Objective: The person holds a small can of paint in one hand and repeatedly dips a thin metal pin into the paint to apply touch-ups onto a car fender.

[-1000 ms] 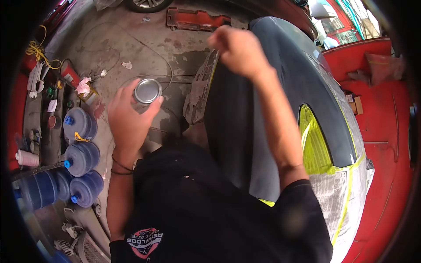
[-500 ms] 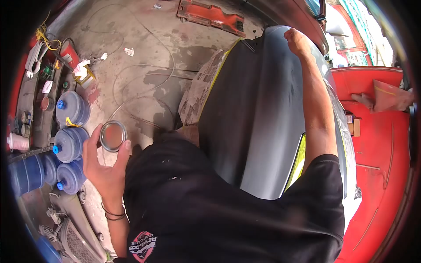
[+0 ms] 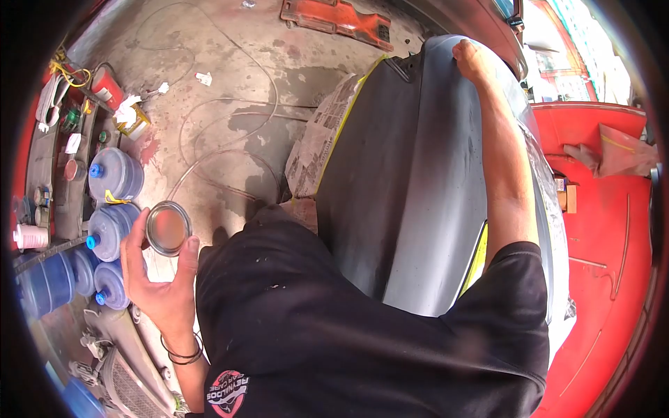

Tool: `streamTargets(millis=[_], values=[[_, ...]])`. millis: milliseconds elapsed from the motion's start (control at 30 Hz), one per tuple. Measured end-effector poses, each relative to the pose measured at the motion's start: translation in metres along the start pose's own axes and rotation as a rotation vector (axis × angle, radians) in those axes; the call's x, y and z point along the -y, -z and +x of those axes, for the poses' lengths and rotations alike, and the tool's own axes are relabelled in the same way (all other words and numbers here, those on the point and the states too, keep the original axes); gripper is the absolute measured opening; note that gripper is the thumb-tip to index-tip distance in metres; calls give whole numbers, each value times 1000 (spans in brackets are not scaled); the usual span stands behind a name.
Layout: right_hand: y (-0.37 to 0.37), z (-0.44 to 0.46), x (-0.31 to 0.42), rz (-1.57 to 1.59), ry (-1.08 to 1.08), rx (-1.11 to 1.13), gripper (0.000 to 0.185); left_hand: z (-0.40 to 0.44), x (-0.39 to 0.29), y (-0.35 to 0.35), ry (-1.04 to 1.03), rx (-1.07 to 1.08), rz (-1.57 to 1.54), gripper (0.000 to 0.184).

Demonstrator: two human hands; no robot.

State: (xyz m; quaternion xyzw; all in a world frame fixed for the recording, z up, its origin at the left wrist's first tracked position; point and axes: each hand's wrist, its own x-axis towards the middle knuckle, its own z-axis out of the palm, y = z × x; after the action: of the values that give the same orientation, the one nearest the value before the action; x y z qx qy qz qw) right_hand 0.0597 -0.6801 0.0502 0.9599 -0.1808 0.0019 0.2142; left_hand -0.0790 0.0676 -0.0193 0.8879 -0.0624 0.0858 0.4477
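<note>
My left hand (image 3: pixel 159 296) grips a small round metal tin (image 3: pixel 168 228) between thumb and fingers, above the floor on the left. The tin's round face with its shiny rim points up at me; what is inside is hard to make out. On the right, my right arm stretches out along a grey and black car body panel (image 3: pixel 376 188). My right hand (image 3: pixel 474 61) rests at its far end with the fingers curled against the surface. Whatever may be under those fingers is hidden. Newspaper masking (image 3: pixel 324 136) and yellow tape border the panel's left edge.
Several blue water jugs (image 3: pixel 117 174) stand at the left, near a cluttered shelf (image 3: pixel 66 188). A thin hose (image 3: pixel 275 104) loops over the concrete floor. An orange creeper board (image 3: pixel 338 22) lies at the back. A red panel (image 3: pixel 599 244) is on the right.
My left hand has moved slightly down and left with the tin. My right hand stays at the panel's far end, and the view has shifted a little.
</note>
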Motion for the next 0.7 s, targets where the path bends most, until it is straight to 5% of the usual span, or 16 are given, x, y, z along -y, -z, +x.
streamTargets(millis=[700], values=[[1,0,9,-64,-6,-20,24,6,8,0,-2,-26,9,71]])
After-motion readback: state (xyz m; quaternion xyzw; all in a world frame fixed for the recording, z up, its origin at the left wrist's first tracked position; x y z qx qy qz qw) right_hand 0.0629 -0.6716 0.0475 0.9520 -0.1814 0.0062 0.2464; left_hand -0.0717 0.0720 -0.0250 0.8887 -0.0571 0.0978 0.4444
